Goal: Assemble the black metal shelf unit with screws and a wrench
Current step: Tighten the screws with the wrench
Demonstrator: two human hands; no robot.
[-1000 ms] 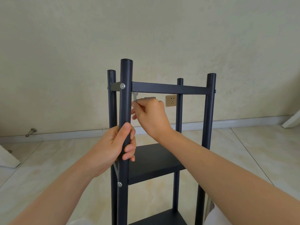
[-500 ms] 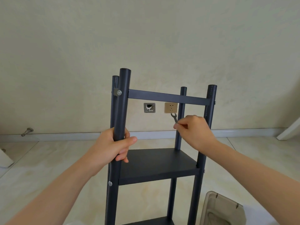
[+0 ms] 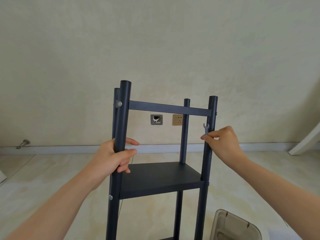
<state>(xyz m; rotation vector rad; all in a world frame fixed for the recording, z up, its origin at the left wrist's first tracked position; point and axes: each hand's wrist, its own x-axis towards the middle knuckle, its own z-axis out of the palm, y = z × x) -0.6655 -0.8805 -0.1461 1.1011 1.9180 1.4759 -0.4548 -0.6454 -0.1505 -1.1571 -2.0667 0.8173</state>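
The black metal shelf unit (image 3: 161, 177) stands upright on the floor in front of me, with four round posts, a top crossbar (image 3: 169, 108) and a flat shelf below it. My left hand (image 3: 114, 156) grips the near left post at mid height. My right hand (image 3: 223, 141) pinches a small silver wrench (image 3: 206, 129) by its handle, jaws up, right beside the near right post (image 3: 210, 135). A silver bolt head (image 3: 119, 104) shows at the top left joint, and another (image 3: 110, 197) sits on the left post at shelf level.
A translucent plastic bin (image 3: 233, 226) sits on the floor at the lower right. On the wall behind are an open socket box (image 3: 156, 119) and a gold outlet (image 3: 177, 119). A metal door stop (image 3: 23, 143) pokes out at the left baseboard. A white board (image 3: 306, 141) leans at right.
My right hand has carried the wrench from the top left joint across to the near right post. My left hand keeps its grip on the left post. The view has pulled back.
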